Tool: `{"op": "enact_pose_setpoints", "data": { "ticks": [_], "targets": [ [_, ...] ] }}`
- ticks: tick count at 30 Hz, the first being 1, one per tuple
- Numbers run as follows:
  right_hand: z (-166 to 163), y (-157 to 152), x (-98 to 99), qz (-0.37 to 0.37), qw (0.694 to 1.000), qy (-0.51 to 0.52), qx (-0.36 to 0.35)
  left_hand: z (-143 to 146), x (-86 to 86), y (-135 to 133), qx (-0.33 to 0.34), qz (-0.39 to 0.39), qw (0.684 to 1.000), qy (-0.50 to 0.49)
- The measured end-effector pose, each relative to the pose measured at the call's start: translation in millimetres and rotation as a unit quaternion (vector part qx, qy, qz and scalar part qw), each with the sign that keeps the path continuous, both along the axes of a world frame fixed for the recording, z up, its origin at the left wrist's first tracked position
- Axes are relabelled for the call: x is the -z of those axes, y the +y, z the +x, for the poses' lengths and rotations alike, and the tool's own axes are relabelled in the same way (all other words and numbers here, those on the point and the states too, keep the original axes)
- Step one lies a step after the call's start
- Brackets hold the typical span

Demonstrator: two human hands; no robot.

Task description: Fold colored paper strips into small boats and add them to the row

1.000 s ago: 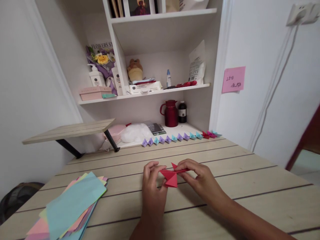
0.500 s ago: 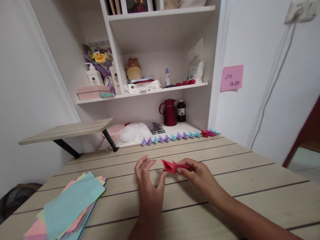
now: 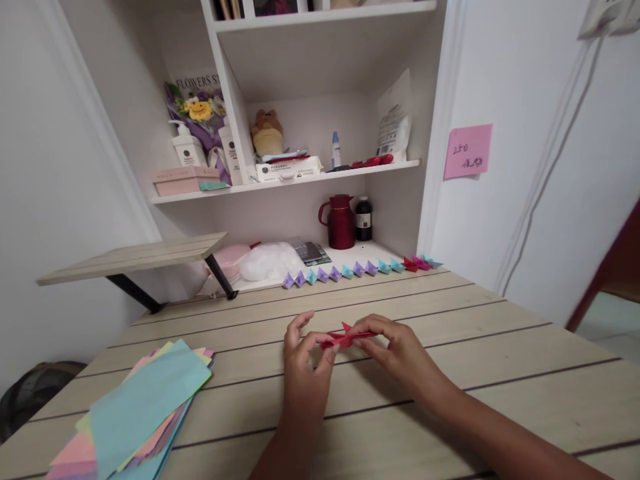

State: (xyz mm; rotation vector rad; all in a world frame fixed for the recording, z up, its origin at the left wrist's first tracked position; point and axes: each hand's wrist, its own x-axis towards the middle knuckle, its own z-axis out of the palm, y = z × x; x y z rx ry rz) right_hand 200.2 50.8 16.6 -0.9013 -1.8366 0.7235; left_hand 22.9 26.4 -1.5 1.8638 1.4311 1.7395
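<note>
- Pinching opposite ends of a small, sharp-pointed piece of red folded paper [image 3: 342, 341], two bare hands come close together over the middle of a pale wood-plank tabletop [image 3: 240, 407] with dark seams.
- The left hand [image 3: 307, 363] has its thumb and index finger closed on the paper's left end; its other fingers are lifted and loosely curled away.
- The right hand [image 3: 397, 343] pinches the right end between thumb and fingers, covering more of the paper and reaching nearer its centre than the left.
- The paper lies directly between the two sets of fingertips, touching both. Its long axis runs left to right, roughly in line with the dark seams, and one red point sticks up just beside the right fingertips. Whether its underside meets the wood cannot be told.
- Beyond the hands, along the far edge, sits a row of small folded paper shapes [image 3: 347, 272] in purple, light blue, red and magenta, well apart from the fingers.
- To the left, near the front, a fanned stack of coloured paper sheets [image 3: 150, 403] lies with a light blue one on top.
</note>
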Motion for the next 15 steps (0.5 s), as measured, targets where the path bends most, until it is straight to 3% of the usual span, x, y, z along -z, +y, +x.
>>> {"op": "enact_pose_setpoints", "data": {
  "ticks": [3,7,15],
  "targets": [
    [-0.7,-0.7,1.8,0.013,1.000,0.001,0.001,1.8,-1.9,0.1,0.065,-0.090,0.989,-0.100],
    [-0.5,-1.3,1.7,0.023,0.999,0.004,0.026,5.7,-2.1,-0.2,0.147,-0.198,0.938,-0.243],
    [0.0,1.2,3.0,-0.103,0.994,0.046,-0.001,9.0,-3.6,-4.1,0.164,-0.213,0.934,-0.236]
  ]
}}
